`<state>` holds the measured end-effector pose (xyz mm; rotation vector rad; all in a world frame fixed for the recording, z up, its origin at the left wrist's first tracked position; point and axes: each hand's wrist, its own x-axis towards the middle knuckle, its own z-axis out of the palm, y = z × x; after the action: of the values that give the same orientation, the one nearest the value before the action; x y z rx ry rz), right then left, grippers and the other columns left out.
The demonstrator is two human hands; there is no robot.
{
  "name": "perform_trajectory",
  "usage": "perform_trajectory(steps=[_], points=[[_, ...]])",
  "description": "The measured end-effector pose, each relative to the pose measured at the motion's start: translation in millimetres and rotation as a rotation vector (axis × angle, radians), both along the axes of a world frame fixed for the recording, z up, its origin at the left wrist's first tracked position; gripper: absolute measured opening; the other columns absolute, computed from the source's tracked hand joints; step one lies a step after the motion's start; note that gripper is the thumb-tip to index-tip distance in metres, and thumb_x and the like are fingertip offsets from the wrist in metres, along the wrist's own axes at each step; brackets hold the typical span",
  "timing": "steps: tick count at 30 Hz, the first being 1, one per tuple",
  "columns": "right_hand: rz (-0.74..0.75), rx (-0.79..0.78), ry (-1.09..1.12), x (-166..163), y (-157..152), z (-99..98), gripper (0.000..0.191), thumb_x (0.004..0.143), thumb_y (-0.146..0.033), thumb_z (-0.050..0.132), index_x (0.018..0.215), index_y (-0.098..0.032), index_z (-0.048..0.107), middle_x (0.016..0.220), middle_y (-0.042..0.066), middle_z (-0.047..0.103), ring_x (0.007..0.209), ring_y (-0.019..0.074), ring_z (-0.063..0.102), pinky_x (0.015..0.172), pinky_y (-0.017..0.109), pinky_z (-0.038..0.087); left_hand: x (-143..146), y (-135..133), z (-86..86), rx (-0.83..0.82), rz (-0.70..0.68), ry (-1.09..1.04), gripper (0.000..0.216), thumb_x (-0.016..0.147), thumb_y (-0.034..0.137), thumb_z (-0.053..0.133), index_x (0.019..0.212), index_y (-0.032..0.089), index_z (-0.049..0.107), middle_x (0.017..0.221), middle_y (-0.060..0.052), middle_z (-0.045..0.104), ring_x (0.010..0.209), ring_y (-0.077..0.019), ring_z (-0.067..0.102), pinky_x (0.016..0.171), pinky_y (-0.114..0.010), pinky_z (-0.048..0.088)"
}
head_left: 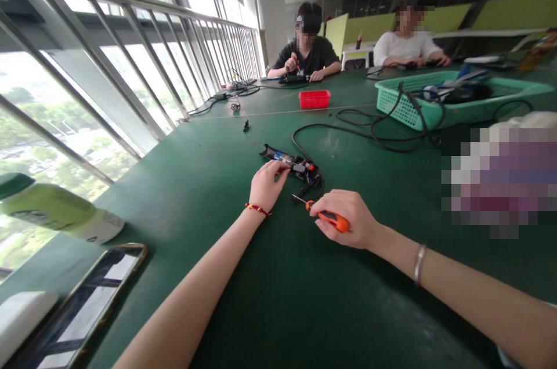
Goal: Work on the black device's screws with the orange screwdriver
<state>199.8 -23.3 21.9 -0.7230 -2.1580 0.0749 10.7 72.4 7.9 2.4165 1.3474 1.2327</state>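
Orange-handled screwdriver (pixel 328 217) is lying in the grip of the right hand (pixel 348 221), fingers closed round the handle, its tip pointing left toward the opened black device (pixel 292 166) sitting mid-worktop. The left hand (pixel 266 184) is resting on the near edge of that device, fingertips pressing it down rather than closing round it. In my judgement the work is going best with the left hand pinning the casing flat and the driver tip seating squarely before any turning, since the attached black cable (pixel 348 125) is looping off to the right and could be dragging the piece askew. The green worktop (pixel 278 299) is carrying a red tray (pixel 314 99) farther off, a teal basket (pixel 435 102) at far right, a phone (pixel 87 305) and a bottle (pixel 56 212) at near left. Two other people are sitting at the far end, working with their own hands. Railed windows are running along the left side.
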Motion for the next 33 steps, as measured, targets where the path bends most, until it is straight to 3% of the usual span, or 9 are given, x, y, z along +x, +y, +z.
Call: perform_trajectory(steps=[2, 7, 11, 20, 27, 33], points=[[-0.02, 0.015, 0.021, 1.5, -0.7, -1.7, 0.012, 0.08, -0.027, 0.049, 0.077, -0.018, 0.055, 0.064, 0.001, 0.062, 0.055, 0.0118, 0.051, 0.057, 0.026, 0.039, 0.0, -0.1, 0.0, 0.001, -0.003, -0.007, 0.01, 0.085, 0.022, 0.053, 0.085, 0.019, 0.063, 0.086, -0.002, 0.065, 0.075, -0.0133, 0.06, 0.072, -0.025, 0.049], [-0.016, 0.276, 0.014, 0.9, -6.4, -3.6, 0.01, 0.075, -0.028, 0.05, 0.072, -0.02, 0.053, 0.055, -0.001, 0.055, 0.05, 0.0127, 0.047, 0.056, 0.029, 0.039, -0.2, -0.9, 0.6, -0.006, -0.001, 0.028, 0.01, 0.084, 0.021, 0.053, 0.085, 0.02, 0.063, 0.086, -0.002, 0.065, 0.078, -0.0137, 0.06, 0.072, -0.025, 0.049], [0.035, 0.303, -0.051, -3.9, -11.7, 1.9, 0.012, 0.072, -0.029, 0.051, 0.064, -0.021, 0.051, 0.049, -0.003, 0.053, 0.046, 0.0119, 0.046, 0.054, 0.029, 0.039, -0.7, -0.5, 1.1, -0.005, -0.004, 0.037, 0.011, 0.084, 0.02, 0.053, 0.086, 0.02, 0.064, 0.086, -0.002, 0.065, 0.079, -0.0143, 0.06, 0.074, -0.026, 0.049], [0.078, 0.027, 0.048, 6.4, -0.7, 16.5, 0.016, 0.076, -0.028, 0.048, 0.061, -0.02, 0.048, 0.051, -0.002, 0.054, 0.046, 0.0103, 0.044, 0.054, 0.026, 0.039, 3.7, 7.7, 1.8, 0.019, -0.002, -0.087, 0.013, 0.086, 0.023, 0.052, 0.088, 0.02, 0.065, 0.089, -0.002, 0.068, 0.077, -0.0134, 0.062, 0.075, -0.026, 0.051], [0.099, -0.14, -0.063, 14.0, 2.5, 37.2, 0.023, 0.078, -0.029, 0.047, 0.058, -0.019, 0.049, 0.05, -0.001, 0.055, 0.047, 0.0105, 0.045, 0.054, 0.026, 0.036, 6.9, 10.0, 4.0, 0.013, 0.026, 0.032, 0.011, 0.085, 0.023, 0.054, 0.086, 0.021, 0.064, 0.089, -0.001, 0.069, 0.081, -0.0146, 0.062, 0.077, -0.027, 0.05], [0.096, -0.321, 0.06, 24.3, 7.0, 39.8, 0.029, 0.08, -0.028, 0.044, 0.054, -0.017, 0.053, 0.054, 0.0, 0.057, 0.052, 0.0106, 0.049, 0.056, 0.025, 0.036, 16.7, 13.1, 3.2, 0.024, -0.002, 0.011, 0.012, 0.086, 0.021, 0.053, 0.089, 0.02, 0.064, 0.09, -0.001, 0.069, 0.081, -0.0143, 0.064, 0.077, -0.026, 0.05]])
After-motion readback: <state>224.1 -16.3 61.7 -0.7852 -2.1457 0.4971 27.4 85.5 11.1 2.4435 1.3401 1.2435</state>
